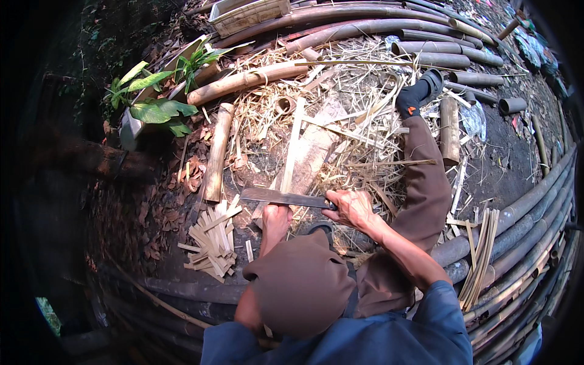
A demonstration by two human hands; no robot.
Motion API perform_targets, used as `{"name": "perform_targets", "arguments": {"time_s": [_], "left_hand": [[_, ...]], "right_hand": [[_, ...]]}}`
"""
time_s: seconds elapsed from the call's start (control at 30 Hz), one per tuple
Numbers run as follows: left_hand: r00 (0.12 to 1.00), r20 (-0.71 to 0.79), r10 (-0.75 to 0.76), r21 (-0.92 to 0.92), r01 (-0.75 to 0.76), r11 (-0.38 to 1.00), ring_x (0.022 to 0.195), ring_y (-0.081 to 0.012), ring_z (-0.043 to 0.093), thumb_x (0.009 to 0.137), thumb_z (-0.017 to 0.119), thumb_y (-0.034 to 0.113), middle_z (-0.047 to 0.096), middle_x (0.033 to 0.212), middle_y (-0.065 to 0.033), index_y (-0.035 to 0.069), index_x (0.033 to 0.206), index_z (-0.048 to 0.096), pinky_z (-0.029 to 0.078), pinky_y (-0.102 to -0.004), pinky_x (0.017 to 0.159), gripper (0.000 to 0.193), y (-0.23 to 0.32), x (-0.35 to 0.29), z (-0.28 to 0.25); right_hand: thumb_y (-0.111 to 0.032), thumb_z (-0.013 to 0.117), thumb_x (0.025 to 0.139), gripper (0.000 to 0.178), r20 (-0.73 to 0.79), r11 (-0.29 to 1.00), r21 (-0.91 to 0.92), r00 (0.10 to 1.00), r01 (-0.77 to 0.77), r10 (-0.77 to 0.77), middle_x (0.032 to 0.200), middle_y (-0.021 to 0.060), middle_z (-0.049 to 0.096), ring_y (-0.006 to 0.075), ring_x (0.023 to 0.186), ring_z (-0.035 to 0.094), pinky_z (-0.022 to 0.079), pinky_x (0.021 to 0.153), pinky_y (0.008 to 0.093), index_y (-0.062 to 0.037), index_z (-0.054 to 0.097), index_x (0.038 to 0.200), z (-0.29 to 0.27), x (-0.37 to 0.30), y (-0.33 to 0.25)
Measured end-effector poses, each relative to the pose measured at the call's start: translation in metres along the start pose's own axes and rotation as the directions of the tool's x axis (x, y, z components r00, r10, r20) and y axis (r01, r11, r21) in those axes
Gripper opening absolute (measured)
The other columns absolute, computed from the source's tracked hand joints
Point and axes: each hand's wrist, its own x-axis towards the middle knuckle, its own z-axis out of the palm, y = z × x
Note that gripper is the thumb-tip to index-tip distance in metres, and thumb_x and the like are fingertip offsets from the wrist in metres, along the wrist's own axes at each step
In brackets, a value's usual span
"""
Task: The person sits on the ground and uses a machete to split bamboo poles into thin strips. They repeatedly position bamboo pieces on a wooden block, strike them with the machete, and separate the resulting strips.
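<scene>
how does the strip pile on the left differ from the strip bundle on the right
The strip pile lies crisscrossed on the ground; the strip bundle lies mostly lengthwise together, across the poles. The pile's strips look shorter and the bundle's longer. Both are made up of thin, pale strips.

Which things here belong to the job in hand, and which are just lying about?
In the job, apparently:
knife, in the right hand
pale strip running to the blade, by the left hand
probably the slat pile

Seemingly just lying about:
pale crate
clear plastic
leafy greenery
</scene>
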Motion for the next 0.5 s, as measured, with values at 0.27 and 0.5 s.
{"name": "perform_targets", "arguments": {"time_s": [0.27, 0.5], "left_hand": [[0.999, -0.038, 0.019, 0.21, -0.01, 0.978, 0.048, -0.0064, 0.035, 0.098, 0.047, 0.033, 0.042, 0.056, 0.0026, 0.002, 0.088, 0.057, 0.027, -0.0261, 0.045, 0.034, 0.036, -0.026, -0.004], [0.991, 0.103, -0.081, 0.237, 0.054, 0.97, 0.049, -0.0025, 0.034, 0.103, 0.041, 0.027, 0.042, 0.059, 0.0048, 0.004, 0.089, 0.056, 0.028, -0.0221, 0.044, 0.031, 0.039, -0.075, -0.007]], "right_hand": [[-0.036, 0.071, 0.079, 0.033, -0.081, 0.993, -0.103, 0.995, 0.056, -0.064, 0.077, 0.0133, 0.063, 0.0337, 0.066, 0.065, 0.05, 0.057, 0.0466, -0.0105, 0.054, 0.092, 0.003, 0.028, 0.025], [-0.037, 0.062, 0.083, 0.03, -0.266, 0.873, 0.05, 0.836, -0.485, 0.48, 0.066, 0.0141, 0.066, 0.0335, 0.057, 0.064, 0.051, 0.056, 0.0465, -0.0073, 0.063, 0.088, -0.015, 0.047, 0.112]]}}
